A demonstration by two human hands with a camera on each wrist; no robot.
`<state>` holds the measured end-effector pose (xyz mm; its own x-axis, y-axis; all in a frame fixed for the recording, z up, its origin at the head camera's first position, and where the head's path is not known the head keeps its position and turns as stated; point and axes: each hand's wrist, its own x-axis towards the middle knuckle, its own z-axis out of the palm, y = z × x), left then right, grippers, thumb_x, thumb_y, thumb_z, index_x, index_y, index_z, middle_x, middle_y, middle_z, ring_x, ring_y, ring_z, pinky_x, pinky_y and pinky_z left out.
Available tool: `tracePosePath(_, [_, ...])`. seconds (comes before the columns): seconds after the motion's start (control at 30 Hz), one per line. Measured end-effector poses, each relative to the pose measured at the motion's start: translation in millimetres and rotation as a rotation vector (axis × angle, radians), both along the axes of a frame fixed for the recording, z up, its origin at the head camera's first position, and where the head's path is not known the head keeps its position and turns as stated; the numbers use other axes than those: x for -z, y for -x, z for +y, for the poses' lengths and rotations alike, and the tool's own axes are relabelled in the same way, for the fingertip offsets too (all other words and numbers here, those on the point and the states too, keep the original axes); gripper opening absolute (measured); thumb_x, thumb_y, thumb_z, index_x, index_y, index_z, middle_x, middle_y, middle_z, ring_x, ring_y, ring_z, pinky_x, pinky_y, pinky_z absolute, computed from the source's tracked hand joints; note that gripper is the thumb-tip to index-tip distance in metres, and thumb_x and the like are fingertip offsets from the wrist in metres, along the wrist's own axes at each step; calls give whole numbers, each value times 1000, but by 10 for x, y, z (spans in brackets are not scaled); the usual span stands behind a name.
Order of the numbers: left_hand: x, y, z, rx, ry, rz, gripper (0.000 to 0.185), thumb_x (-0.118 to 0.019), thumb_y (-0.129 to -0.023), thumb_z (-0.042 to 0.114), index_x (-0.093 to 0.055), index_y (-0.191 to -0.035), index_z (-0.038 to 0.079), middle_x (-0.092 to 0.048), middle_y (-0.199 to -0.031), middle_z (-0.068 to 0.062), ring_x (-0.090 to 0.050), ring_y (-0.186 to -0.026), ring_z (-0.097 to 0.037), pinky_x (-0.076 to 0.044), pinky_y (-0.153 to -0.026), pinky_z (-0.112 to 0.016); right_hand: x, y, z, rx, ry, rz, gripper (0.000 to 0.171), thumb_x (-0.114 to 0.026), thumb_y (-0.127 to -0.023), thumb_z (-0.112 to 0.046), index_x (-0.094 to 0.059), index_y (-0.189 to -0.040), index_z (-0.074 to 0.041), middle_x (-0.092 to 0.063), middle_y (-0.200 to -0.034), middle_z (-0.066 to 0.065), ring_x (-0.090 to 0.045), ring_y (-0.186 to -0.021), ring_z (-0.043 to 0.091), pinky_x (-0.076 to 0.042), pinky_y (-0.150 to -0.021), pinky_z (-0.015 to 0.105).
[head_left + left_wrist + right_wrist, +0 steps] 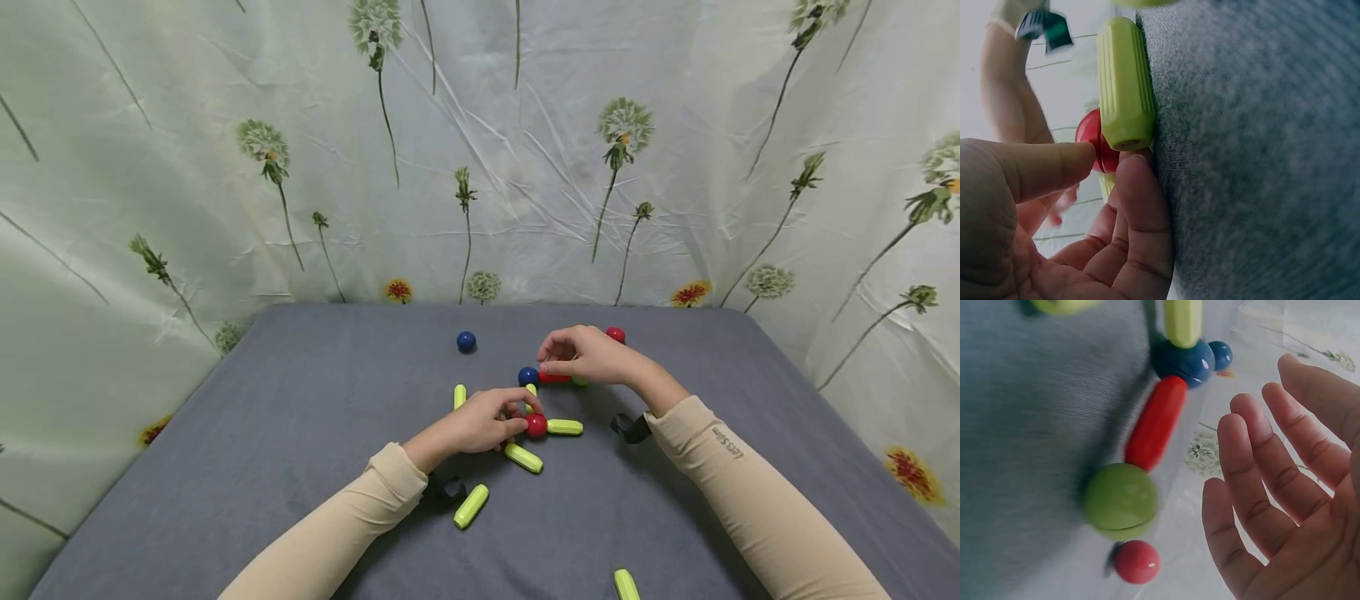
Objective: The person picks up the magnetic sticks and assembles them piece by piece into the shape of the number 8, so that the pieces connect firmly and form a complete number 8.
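1. The small glossy red plastic ball [536, 425] sits at the fingertips of the left hand [480, 423], pinched between thumb and forefinger, probably to keep it from rolling while the rods around it stay joined.
2. A ribbed lime-green plastic rod [1124, 84] touches that ball, and two more green rods [564, 427] fan out from it just beyond the left fingers, like spokes from a hub.
3. The right hand [592, 357] hovers ahead of the left, fingers loosely curved and apart over a smooth red plastic rod [1156, 422]; the wrist view shows the palm spread with nothing gripped.
4. That red rod links a dark blue plastic ball [1184, 360] to a larger lime-green plastic ball [1120, 500], in a chain lying flat on the grey cloth-covered tabletop [315, 400].
5. Another red ball [1137, 562] lies just beyond the right hand; a loose blue ball [467, 341] sits further off, to the left.
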<state>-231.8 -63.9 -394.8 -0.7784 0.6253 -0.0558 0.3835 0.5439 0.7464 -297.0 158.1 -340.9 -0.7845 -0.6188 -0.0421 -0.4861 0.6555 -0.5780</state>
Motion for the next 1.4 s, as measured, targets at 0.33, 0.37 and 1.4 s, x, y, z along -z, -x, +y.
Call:
tracePosePath(0.33, [4, 9, -11, 0, -6, -22, 21, -53, -94, 21, -56, -111, 31, -63, -76, -3, -57, -54, -12, -51, -51, -29, -92, 397, -310, -24, 5, -36, 17, -61, -89, -28, -60, -105, -23, -67, -101, 10, -64, -94, 28, -51, -78, 32])
tracePosePath(0.37, [1, 9, -12, 0, -4, -25, 21, -53, -94, 21, -56, -111, 31, -63, -76, -3, -57, -54, -12, -51, -51, -28, -89, 432, -340, -22, -6, -31, 16, -61, -89, -27, -60, -105, -24, -67, -101, 9, -64, -93, 26, -51, -78, 31])
tracePosePath(1.4, [4, 26, -25, 14, 11, -12, 23, -52, -94, 19, -55, -112, 33, -61, -73, 0, -54, -48, -12, -50, -49, -27, 70, 772, -1060, -127, -134, -119, 37, -56, -92, -21, -53, -128, -26, -57, -123, 10, -56, -113, 25, -49, -89, 40])
